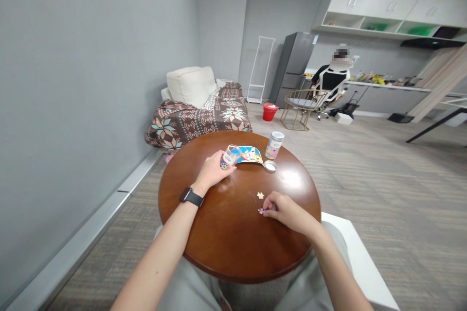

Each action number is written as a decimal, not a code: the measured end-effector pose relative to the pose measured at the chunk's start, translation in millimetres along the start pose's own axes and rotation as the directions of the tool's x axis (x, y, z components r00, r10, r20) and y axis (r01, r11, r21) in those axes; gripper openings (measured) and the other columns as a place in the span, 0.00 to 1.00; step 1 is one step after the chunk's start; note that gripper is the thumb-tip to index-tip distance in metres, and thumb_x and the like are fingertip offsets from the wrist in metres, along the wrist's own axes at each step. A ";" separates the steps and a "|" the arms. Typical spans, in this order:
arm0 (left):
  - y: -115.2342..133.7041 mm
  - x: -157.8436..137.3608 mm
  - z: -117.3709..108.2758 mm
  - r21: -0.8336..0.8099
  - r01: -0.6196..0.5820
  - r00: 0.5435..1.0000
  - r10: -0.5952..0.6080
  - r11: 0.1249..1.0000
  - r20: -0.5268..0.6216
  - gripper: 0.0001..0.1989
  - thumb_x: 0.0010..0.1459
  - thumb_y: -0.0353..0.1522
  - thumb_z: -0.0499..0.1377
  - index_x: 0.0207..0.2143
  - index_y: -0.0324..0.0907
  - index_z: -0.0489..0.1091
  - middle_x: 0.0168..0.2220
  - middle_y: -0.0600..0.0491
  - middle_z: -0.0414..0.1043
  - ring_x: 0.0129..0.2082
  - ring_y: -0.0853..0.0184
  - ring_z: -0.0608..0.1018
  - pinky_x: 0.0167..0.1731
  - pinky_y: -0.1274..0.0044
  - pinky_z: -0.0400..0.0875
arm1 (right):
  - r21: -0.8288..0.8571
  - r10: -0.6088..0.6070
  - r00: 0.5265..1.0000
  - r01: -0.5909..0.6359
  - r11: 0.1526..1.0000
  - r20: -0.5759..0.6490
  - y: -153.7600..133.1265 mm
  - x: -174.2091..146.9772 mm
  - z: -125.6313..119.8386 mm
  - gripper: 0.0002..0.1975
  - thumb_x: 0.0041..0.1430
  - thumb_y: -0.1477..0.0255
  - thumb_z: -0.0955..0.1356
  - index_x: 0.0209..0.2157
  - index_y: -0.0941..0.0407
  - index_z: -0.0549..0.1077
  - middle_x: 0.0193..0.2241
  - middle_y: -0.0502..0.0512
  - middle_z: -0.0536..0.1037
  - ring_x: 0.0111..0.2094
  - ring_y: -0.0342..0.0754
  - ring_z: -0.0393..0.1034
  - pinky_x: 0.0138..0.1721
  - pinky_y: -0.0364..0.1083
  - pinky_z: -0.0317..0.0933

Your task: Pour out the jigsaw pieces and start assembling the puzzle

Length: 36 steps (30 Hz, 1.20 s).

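My left hand (215, 171), with a dark watch on the wrist, is wrapped round a clear jar (231, 155) that has colourful small pieces in its bottom. Low over the near right part of the round brown table (226, 238), my right hand (280, 208) pinches a small pinkish jigsaw piece (260, 211) at its fingertips. Just beyond those fingers a pale jigsaw piece (260, 195) lies on the wood. Behind the jar is a colourful picture sheet (251, 154), partly covered by it.
A printed can (274, 146) stands upright at the table's far right, with a round metal lid (270, 166) in front of it. Beyond the table are a covered sofa (204, 116), a red bucket (270, 112) and a gold-framed chair (304, 104). A person (330, 75) sits farther back.
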State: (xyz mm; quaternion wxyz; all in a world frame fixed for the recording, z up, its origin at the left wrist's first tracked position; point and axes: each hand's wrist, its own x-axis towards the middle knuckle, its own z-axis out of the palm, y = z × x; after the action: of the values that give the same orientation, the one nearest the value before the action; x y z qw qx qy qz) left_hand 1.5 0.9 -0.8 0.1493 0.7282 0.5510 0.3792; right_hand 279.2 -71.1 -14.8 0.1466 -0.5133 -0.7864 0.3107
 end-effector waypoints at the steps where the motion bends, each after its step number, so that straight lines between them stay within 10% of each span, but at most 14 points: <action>1: -0.6 0.1 0.3 0.003 -0.004 1.000 0.004 1.000 -0.002 0.18 0.52 0.41 0.66 0.43 0.45 0.68 0.43 0.50 0.77 0.42 0.58 0.79 0.45 0.69 0.71 | 0.002 0.001 1.000 -0.001 1.000 -0.005 -1.1 -0.7 0.5 0.02 0.55 0.72 0.70 0.32 0.55 0.75 0.32 0.53 0.77 0.34 0.46 0.71 0.37 0.45 0.65; 23: 1.4 -0.8 -0.8 0.024 -0.053 0.998 0.052 0.998 0.033 0.18 0.53 0.41 0.66 0.43 0.45 0.68 0.43 0.50 0.77 0.42 0.57 0.79 0.43 0.69 0.72 | 0.138 -0.096 0.991 0.108 0.985 -0.092 -25.7 -2.0 3.9 0.05 0.59 0.69 0.69 0.29 0.54 0.72 0.27 0.50 0.76 0.28 0.46 0.68 0.33 0.45 0.61; 30: 5.3 -2.0 -2.0 0.023 -0.207 0.970 0.202 0.978 0.137 0.25 0.52 0.40 0.68 0.50 0.45 0.68 0.50 0.49 0.74 0.50 0.56 0.77 0.51 0.67 0.70 | 0.084 -0.273 0.771 0.388 0.918 -0.576 -64.6 58.5 -43.9 0.10 0.62 0.63 0.68 0.33 0.54 0.77 0.33 0.55 0.80 0.33 0.49 0.70 0.37 0.48 0.63; 36: 6.8 -3.4 -3.2 0.001 -0.204 0.965 0.201 0.979 0.171 0.25 0.52 0.39 0.68 0.50 0.45 0.67 0.49 0.49 0.74 0.49 0.56 0.77 0.51 0.67 0.70 | 0.057 -0.447 0.795 0.512 0.857 -0.410 -58.6 97.5 -35.4 0.10 0.62 0.65 0.68 0.32 0.54 0.79 0.32 0.54 0.82 0.31 0.47 0.72 0.35 0.46 0.63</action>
State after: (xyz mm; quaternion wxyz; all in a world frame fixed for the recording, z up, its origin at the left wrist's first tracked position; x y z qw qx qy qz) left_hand 3.6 -5.3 4.4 0.1493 0.8117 0.4627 0.3238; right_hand 214.8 12.1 41.1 0.4130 -0.3330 -0.8183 0.2211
